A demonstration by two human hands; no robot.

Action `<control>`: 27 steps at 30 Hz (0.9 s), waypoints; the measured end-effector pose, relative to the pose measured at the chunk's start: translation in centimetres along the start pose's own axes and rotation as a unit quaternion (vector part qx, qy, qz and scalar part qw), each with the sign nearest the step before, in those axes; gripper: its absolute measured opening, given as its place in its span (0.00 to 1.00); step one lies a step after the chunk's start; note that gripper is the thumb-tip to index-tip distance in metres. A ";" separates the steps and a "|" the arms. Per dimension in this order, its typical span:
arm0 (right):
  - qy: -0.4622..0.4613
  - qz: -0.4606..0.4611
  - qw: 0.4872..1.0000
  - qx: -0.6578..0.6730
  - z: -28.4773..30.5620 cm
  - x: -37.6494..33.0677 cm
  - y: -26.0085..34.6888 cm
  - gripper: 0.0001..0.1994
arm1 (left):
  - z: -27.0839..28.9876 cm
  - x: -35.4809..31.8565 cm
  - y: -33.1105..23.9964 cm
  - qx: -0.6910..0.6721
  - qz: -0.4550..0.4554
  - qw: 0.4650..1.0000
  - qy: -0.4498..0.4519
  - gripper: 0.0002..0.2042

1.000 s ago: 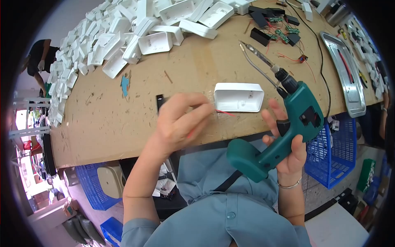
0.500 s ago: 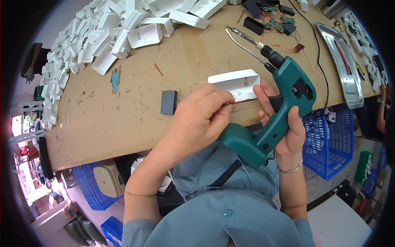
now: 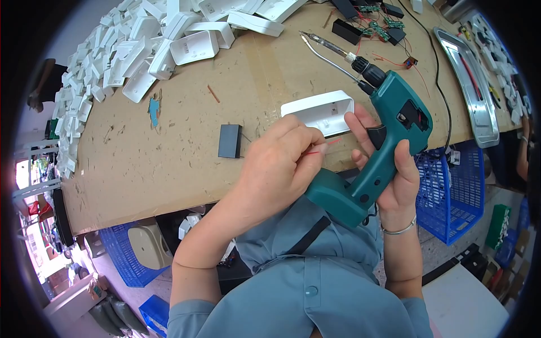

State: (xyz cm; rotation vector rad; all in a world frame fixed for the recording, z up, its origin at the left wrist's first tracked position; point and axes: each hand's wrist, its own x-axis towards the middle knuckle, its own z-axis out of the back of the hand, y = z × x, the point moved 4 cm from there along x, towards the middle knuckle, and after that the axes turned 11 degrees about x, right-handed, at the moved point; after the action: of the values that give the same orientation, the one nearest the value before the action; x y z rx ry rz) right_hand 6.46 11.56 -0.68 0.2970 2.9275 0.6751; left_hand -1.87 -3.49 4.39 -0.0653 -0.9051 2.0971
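Can't see all of the red wire (image 3: 333, 141) because the pinching left hand (image 3: 276, 155) covers some of it, plus the near left part of the white case (image 3: 332, 115) just beyond. Green soldering gun (image 3: 394, 129) hides some of the right hand (image 3: 397, 190), and way past the left grip the white heap (image 3: 138, 56) gets chopped by the top edge.

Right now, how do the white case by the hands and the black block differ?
The white case is hollow and open; the black block shows a flat face. The white case looks longer than the black block. The white case's long side runs across the view, the black block's toward the person. Both lie on the worktable.
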 end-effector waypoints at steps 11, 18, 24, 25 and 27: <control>0.011 -0.006 1.000 0.011 0.3 0.1 0.1 0.34 | -0.6 -0.5 -0.1 -0.065 0.015 0.994 -0.081 0.03; 0.023 -0.013 1.000 0.008 0.3 0.1 0.1 0.34 | -0.7 -1.1 0.4 -0.062 0.031 0.990 -0.125 0.05; 0.030 0.009 0.999 -0.011 0.5 -0.8 1.3 0.34 | -1.4 -1.2 0.0 0.029 0.003 0.987 -0.161 0.06; 0.030 0.010 0.999 -0.011 0.7 -1.5 1.8 0.34 | -1.5 -1.2 -0.3 0.075 -0.014 0.982 -0.173 0.06; 0.039 0.061 0.993 -0.090 0.7 -3.1 3.1 0.34 | -1.5 -1.3 -0.5 0.098 -0.021 0.975 -0.197 0.07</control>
State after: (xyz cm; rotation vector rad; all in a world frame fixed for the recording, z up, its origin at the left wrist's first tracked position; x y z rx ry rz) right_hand 10.12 13.87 0.28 0.4423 2.9116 0.9813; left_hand -0.16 -3.38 3.19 0.4854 -0.9092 2.1867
